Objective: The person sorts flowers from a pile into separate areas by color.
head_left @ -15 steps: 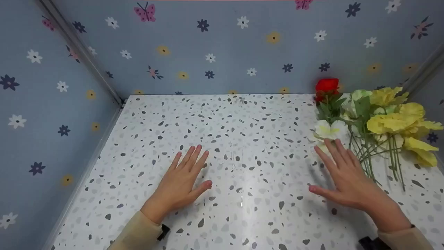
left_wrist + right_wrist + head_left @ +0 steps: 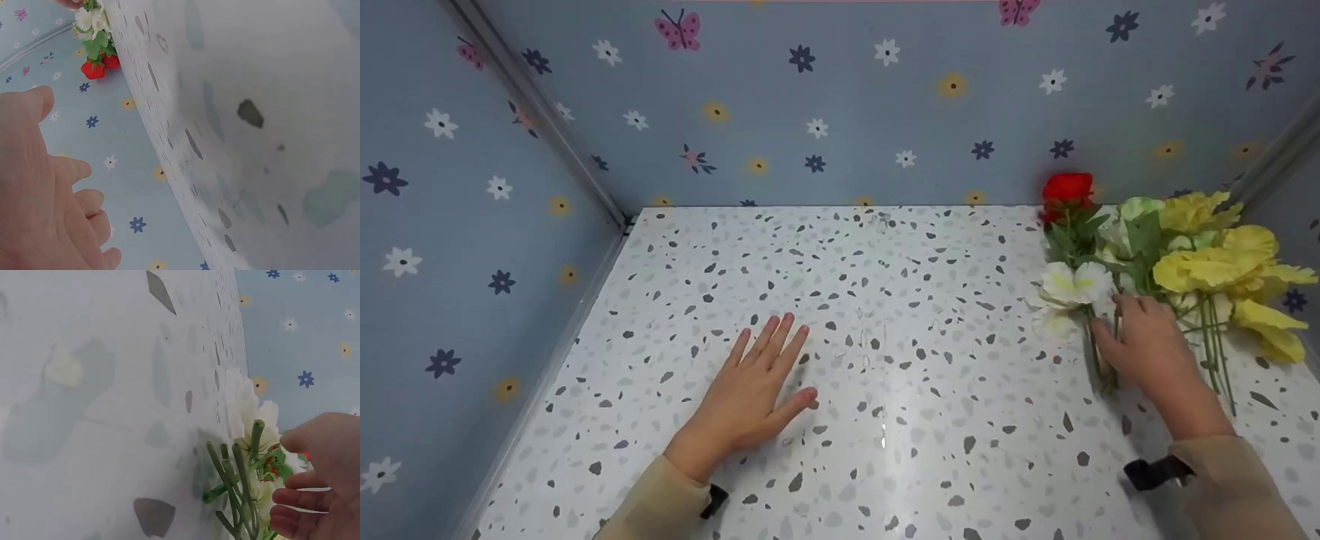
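Artificial flowers lie in a bunch at the right of the head view: a red rose (image 2: 1067,189), a white flower (image 2: 1076,284) and large yellow flowers (image 2: 1222,259). My right hand (image 2: 1151,341) reaches down over the green stems (image 2: 1099,360) below the white flower. In the right wrist view, a gap shows between thumb and bent fingers (image 2: 304,498), with cut stem ends (image 2: 233,478) just beside them. My left hand (image 2: 746,401) is palm down over the tabletop, fingers spread, holding nothing.
A white speckled tabletop (image 2: 840,277) lies under both hands. Blue-grey panels with printed flowers and butterflies stand behind (image 2: 855,97) and at the left (image 2: 412,315). A dark strap (image 2: 1159,472) is on the right wrist.
My right hand has gone from spread fingers, in front of the bunch, to bent fingers in among the stems. The left hand stays where it was.
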Action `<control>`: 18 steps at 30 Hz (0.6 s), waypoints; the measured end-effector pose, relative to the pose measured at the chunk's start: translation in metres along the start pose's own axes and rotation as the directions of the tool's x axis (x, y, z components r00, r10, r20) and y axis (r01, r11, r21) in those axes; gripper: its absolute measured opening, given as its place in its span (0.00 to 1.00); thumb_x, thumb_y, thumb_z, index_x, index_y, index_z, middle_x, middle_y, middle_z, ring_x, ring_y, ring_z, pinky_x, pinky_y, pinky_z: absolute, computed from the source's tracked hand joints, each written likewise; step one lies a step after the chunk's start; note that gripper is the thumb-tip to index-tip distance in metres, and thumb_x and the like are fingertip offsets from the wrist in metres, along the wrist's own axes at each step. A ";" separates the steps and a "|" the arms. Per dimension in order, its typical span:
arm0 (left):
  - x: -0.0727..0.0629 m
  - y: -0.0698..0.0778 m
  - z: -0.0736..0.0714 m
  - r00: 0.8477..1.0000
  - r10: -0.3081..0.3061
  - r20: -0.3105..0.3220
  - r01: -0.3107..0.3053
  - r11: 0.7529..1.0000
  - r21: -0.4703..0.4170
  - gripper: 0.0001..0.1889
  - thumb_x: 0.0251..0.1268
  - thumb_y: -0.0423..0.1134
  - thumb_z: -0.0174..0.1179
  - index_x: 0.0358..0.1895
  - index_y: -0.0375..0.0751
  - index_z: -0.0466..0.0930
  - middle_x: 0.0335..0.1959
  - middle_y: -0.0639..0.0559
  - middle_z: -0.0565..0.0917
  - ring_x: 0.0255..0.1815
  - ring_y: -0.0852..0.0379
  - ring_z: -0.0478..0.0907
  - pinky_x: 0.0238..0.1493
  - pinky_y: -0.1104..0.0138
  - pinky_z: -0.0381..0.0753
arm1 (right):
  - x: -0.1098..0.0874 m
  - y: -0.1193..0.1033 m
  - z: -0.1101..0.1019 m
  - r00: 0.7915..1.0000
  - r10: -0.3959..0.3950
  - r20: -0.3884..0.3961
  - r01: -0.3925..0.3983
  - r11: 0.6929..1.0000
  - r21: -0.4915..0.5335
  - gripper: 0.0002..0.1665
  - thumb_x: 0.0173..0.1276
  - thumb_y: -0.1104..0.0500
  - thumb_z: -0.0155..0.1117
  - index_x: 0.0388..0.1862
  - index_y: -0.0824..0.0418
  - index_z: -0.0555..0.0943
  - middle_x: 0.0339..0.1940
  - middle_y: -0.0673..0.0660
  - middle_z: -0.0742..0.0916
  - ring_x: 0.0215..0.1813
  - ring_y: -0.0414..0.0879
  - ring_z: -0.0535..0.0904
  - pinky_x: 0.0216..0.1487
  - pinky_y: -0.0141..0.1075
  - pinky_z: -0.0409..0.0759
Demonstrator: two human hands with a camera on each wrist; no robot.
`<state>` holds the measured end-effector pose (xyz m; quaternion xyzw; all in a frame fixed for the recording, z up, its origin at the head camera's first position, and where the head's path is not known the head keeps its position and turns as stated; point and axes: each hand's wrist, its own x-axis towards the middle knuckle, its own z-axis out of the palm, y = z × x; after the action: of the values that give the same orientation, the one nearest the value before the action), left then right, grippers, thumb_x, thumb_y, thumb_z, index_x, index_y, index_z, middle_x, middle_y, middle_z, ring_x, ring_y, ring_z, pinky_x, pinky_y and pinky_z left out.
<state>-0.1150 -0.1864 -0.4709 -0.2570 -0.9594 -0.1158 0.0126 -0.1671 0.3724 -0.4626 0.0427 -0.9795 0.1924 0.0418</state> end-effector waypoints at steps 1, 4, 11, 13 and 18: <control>0.000 0.000 0.000 1.000 -0.003 0.003 0.003 1.000 -0.002 0.46 0.85 0.69 0.44 0.91 0.45 0.45 0.92 0.43 0.42 0.92 0.42 0.41 0.89 0.43 0.36 | 0.002 0.001 0.002 1.000 0.005 -0.016 -0.005 1.000 -0.002 0.36 0.84 0.51 0.62 0.69 0.85 0.72 0.58 0.84 0.79 0.60 0.81 0.73 0.57 0.75 0.75; -0.001 0.000 0.001 1.000 -0.008 0.011 0.008 1.000 -0.009 0.46 0.85 0.69 0.44 0.91 0.44 0.45 0.92 0.44 0.41 0.92 0.42 0.40 0.89 0.43 0.36 | 0.006 0.005 0.006 0.999 0.020 -0.025 -0.020 1.000 0.007 0.30 0.82 0.52 0.66 0.59 0.83 0.80 0.45 0.78 0.86 0.46 0.74 0.82 0.45 0.67 0.81; -0.001 0.000 0.001 1.000 -0.010 0.006 0.010 0.999 -0.041 0.46 0.85 0.66 0.49 0.91 0.43 0.47 0.92 0.45 0.41 0.92 0.43 0.40 0.89 0.43 0.36 | 0.013 0.008 0.009 0.995 0.091 0.029 -0.093 0.994 0.058 0.23 0.81 0.52 0.66 0.50 0.76 0.86 0.36 0.69 0.90 0.32 0.59 0.85 0.33 0.53 0.84; 0.000 0.000 0.001 1.000 -0.011 0.004 0.011 0.999 -0.051 0.45 0.85 0.65 0.50 0.91 0.43 0.48 0.92 0.45 0.42 0.92 0.44 0.40 0.89 0.43 0.36 | 0.014 0.008 0.009 0.992 0.118 0.044 -0.121 0.989 0.083 0.21 0.80 0.53 0.66 0.48 0.74 0.86 0.32 0.65 0.89 0.29 0.54 0.83 0.29 0.48 0.82; 0.000 0.000 0.003 1.000 -0.011 0.000 0.011 0.998 -0.055 0.45 0.85 0.64 0.51 0.90 0.42 0.49 0.92 0.43 0.44 0.92 0.43 0.40 0.89 0.43 0.38 | 0.019 0.010 0.008 0.978 0.184 0.101 -0.195 0.973 0.125 0.18 0.80 0.54 0.65 0.45 0.72 0.85 0.24 0.56 0.85 0.24 0.48 0.79 0.25 0.41 0.78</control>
<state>-0.1154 -0.1859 -0.4738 -0.2518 -0.9572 -0.1424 0.0050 -0.1871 0.3773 -0.4720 -0.0398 -0.9649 0.2587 -0.0232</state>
